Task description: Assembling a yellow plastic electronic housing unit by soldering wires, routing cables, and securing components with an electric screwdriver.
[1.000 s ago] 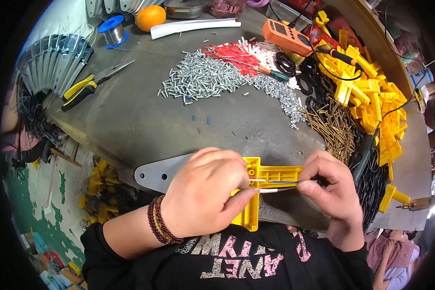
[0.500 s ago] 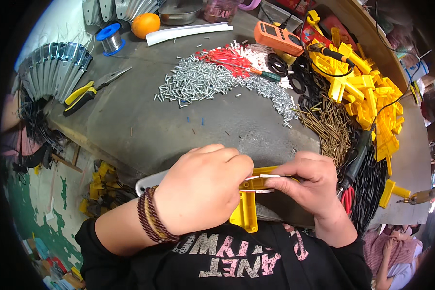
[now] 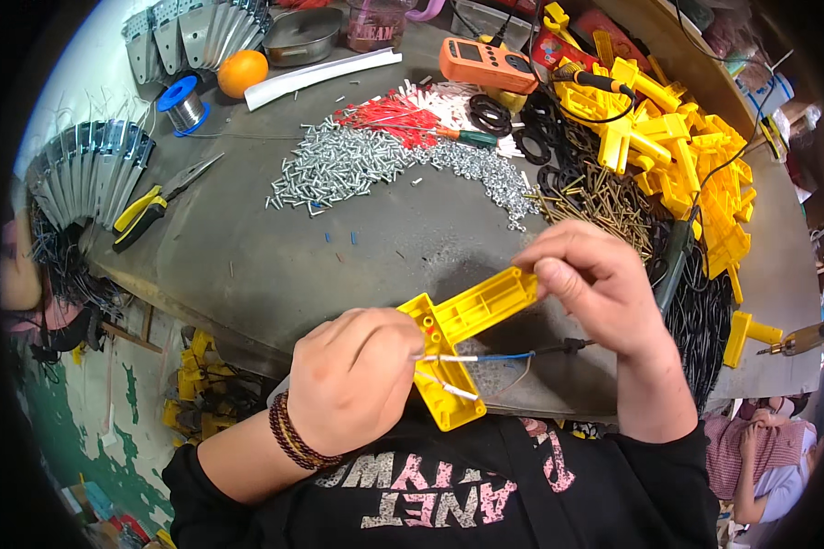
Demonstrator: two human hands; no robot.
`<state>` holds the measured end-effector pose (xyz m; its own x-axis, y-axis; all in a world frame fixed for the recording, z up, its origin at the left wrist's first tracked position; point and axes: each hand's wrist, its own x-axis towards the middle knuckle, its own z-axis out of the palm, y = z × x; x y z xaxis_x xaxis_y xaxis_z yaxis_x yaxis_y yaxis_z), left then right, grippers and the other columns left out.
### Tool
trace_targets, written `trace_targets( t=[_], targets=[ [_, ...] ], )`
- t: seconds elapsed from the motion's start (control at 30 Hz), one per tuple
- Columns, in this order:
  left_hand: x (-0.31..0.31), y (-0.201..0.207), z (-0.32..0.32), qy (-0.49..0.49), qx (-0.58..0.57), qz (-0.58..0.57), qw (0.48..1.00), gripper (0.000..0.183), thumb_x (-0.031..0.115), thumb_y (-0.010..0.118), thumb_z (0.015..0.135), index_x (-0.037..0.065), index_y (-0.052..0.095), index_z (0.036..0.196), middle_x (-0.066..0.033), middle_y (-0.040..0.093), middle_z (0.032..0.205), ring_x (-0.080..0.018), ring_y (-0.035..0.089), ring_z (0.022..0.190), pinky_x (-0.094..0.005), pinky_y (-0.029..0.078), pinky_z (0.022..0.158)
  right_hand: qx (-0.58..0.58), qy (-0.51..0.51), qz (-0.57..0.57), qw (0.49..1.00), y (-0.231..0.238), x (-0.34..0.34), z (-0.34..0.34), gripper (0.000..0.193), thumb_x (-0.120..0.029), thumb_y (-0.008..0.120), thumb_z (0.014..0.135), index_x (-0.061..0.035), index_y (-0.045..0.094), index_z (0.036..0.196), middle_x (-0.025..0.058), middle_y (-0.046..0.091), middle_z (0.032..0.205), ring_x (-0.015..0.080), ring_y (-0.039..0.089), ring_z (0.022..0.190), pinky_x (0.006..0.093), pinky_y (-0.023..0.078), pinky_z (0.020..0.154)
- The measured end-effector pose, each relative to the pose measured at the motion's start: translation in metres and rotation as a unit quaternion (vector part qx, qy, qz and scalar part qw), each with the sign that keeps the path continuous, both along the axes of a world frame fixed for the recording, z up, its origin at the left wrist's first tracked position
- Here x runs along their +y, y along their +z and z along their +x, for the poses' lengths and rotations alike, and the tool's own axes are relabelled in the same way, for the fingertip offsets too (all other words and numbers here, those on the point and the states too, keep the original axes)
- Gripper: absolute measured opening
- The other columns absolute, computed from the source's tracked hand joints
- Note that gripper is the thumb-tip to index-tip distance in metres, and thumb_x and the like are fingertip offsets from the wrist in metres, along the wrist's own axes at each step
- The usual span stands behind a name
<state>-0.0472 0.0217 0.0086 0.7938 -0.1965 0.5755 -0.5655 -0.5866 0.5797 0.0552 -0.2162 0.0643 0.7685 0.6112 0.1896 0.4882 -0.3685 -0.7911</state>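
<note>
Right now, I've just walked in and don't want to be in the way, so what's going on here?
The left hand is curled at one side of an open yellow plastic housing, hiding anything it grips, and the right hand is at the end of the housing's long arm. A white sleeve shows over the housing; a blue wire beside it leads to a black cable. Silver screws and pliers lie farther off on the table.

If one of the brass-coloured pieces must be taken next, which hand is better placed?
Probably the right hand: it is close to the brass-coloured pieces, whereas the left hand, at the yellow casing's left side, is farther away.
</note>
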Motion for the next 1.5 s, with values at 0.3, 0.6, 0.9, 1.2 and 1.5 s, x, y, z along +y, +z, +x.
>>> trace_targets(
  t=[0.3,0.6,0.9,1.2,1.5],
  targets=[
    [0.001,-0.019,-0.021,-0.137,-0.082,-0.042,0.986,0.02,-0.007,0.065,0.071,0.007,0.056,0.082,-0.0097,0.065,0.096,-0.0198,0.057,0.062,-0.0469,0.053,0.078,0.004,0.247,-0.1,0.964,-0.024,0.01,0.033,0.029,-0.014,0.076,0.079,-0.0071,0.068,0.107,0.0073,0.064,0.094,0.0224,0.062,0.088,0.0329,0.05,0.076],
    [0.004,0.004,0.007,-0.183,-0.113,-0.011,0.977,0.023,0.0,0.072,0.066,0.007,0.065,0.087,-0.0095,0.067,0.1,-0.0211,0.066,0.08,-0.0421,0.051,0.076,-0.221,0.225,-0.254,0.914,-0.04,0.045,0.035,0.013,-0.014,0.059,0.079,-0.0068,0.064,0.089,0.0109,0.062,0.092,0.0312,0.064,0.091,0.0418,0.053,0.075],
    [-0.022,0.014,0.058,-0.223,0.099,0.09,0.966,0.016,-0.003,0.061,0.078,0.005,0.057,0.091,-0.0104,0.061,0.082,-0.031,0.061,0.076,-0.0388,0.049,0.071,-0.244,-0.101,-0.274,0.925,-0.047,0.025,0.145,0.02,-0.019,0.065,0.084,-0.0063,0.066,0.1,0.0126,0.061,0.103,0.0314,0.061,0.098,0.0402,0.049,0.086],
    [-0.018,0.021,0.054,-0.161,0.139,0.073,0.974,0.024,-0.001,0.06,0.075,0.003,0.052,0.098,-0.0117,0.061,0.08,-0.0325,0.061,0.076,-0.0406,0.049,0.071,-0.227,-0.099,-0.129,0.96,-0.047,0.023,0.153,0.025,-0.018,0.066,0.086,-0.0057,0.058,0.106,0.0145,0.06,0.102,0.0301,0.06,0.1,0.0404,0.049,0.085],
    [-0.02,0.026,0.058,-0.126,0.156,0.195,0.96,0.027,0.003,0.06,0.073,0.005,0.051,0.099,-0.0077,0.062,0.075,-0.0326,0.061,0.077,-0.0443,0.048,0.074,0.03,0.011,0.379,0.925,0.018,0.041,0.068,0.026,-0.018,0.047,0.102,-0.0041,0.041,0.123,0.0089,0.058,0.102,0.017,0.056,0.093,0.0306,0.047,0.081]
  ],
)
